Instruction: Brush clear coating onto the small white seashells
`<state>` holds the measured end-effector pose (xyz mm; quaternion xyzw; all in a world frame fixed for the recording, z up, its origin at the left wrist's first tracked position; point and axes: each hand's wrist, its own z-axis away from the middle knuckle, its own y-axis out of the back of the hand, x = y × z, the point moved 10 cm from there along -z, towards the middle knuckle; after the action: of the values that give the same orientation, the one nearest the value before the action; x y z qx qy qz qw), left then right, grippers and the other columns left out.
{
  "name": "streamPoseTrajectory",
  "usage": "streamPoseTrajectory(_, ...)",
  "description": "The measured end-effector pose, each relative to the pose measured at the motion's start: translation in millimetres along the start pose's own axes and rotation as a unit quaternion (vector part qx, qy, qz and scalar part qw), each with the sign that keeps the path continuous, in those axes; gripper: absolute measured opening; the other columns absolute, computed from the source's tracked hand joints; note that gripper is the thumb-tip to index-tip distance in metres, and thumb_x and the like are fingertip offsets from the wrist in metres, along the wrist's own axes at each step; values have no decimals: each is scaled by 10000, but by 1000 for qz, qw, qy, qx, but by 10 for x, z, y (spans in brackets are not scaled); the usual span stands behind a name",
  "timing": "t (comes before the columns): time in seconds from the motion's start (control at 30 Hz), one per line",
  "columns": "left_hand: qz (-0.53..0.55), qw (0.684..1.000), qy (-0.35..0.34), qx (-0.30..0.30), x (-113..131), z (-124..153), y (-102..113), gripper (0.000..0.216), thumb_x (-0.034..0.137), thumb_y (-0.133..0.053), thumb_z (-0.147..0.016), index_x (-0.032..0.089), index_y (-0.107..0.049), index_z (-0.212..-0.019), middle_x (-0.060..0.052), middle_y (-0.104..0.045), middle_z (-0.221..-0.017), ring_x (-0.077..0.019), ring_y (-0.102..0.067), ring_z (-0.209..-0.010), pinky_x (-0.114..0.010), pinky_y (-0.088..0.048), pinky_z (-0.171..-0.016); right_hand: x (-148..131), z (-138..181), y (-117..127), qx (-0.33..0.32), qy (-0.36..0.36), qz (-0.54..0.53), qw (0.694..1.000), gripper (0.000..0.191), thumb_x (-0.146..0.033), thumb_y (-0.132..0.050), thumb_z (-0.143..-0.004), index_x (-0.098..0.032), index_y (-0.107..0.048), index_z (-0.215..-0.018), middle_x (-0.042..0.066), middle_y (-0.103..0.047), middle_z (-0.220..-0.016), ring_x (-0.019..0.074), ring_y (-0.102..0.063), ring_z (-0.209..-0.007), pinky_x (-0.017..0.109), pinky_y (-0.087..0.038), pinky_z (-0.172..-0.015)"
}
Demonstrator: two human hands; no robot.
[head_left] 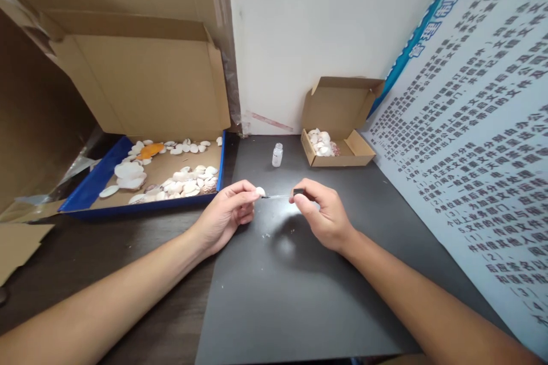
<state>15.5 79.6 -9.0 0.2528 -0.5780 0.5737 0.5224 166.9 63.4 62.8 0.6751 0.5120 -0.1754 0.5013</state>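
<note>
My left hand [233,209] pinches a small white seashell [260,191] between thumb and fingertips, over the dark mat. My right hand [322,209] grips the black cap of a thin brush [278,197], which points left. The brush's dark tip meets the shell or lies right beside it; I cannot tell which. Behind the hands stands a small uncapped bottle [277,155], upright, with whitish contents.
At left, a blue-sided cardboard box [141,209] holds many shells, one of them orange [150,151]. A smaller open box [342,161] with white shells stands back right. White board and a printed poster [462,125] border the mat [265,308], which bears small crumbs.
</note>
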Motion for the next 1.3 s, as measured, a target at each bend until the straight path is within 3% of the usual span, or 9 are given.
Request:
streamPoseTrajectory(0.27,3,1000,4,-2,-2,5,-9,217,284,-784,-733,177,-597,-706,59,-393,-583,-79,-320,-540,-202,-258,-491,-24,13,-12,-10,17,-8,1000,219,-323,-469,-947,-207,-556,-783,-6,-533,-688,135,-474,-615,263,-394,-585)
streamPoseTrajectory(0.43,-1,1000,4,-7,-2,11,-25,198,281,-775,-744,169,-614,-721,56,-389,-603,-75,-311,-554,-194,-262,-491,12,-3,18,5,-8,23,1000,204,-326,-547,-912,-206,-535,-747,-16,-516,-665,128,-460,-596,259,-382,-574)
streamPoseTrajectory(0.87,8,1000,10,-28,-35,6,-69,199,280,-731,-796,179,-566,-751,59,-357,-600,-74,-277,-536,-175,-276,-473,41,-15,16,1,-17,-11,1000,243,-315,-441,-962,-199,-528,-767,-23,-490,-664,122,-448,-596,258,-365,-587)
streamPoseTrajectory(1.03,2,999,16,-38,-49,10,-96,157,262,-705,-795,173,-577,-779,52,-386,-623,-69,-295,-532,-176,-289,-469,109,-6,-12,-8,-38,9,999,227,-347,-532,-937,-194,-534,-769,-30,-482,-674,118,-441,-615,253,-343,-590)
streamPoseTrajectory(1.2,9,999,19,-40,-54,13,-99,158,275,-691,-801,175,-569,-811,57,-386,-623,-63,-288,-515,-180,-276,-459,108,-5,-42,-23,-36,-51,998,280,-353,-418,-986,-197,-542,-789,-29,-475,-666,120,-441,-603,260,-356,-605)
streamPoseTrajectory(1.3,-2,999,15,-45,-50,11,-108,181,290,-707,-805,175,-568,-811,63,-379,-609,-61,-283,-513,-175,-280,-463,137,-4,-47,-23,-48,-25,998,247,-358,-498,-951,-197,-532,-767,-33,-472,-659,119,-435,-603,259,-337,-588)
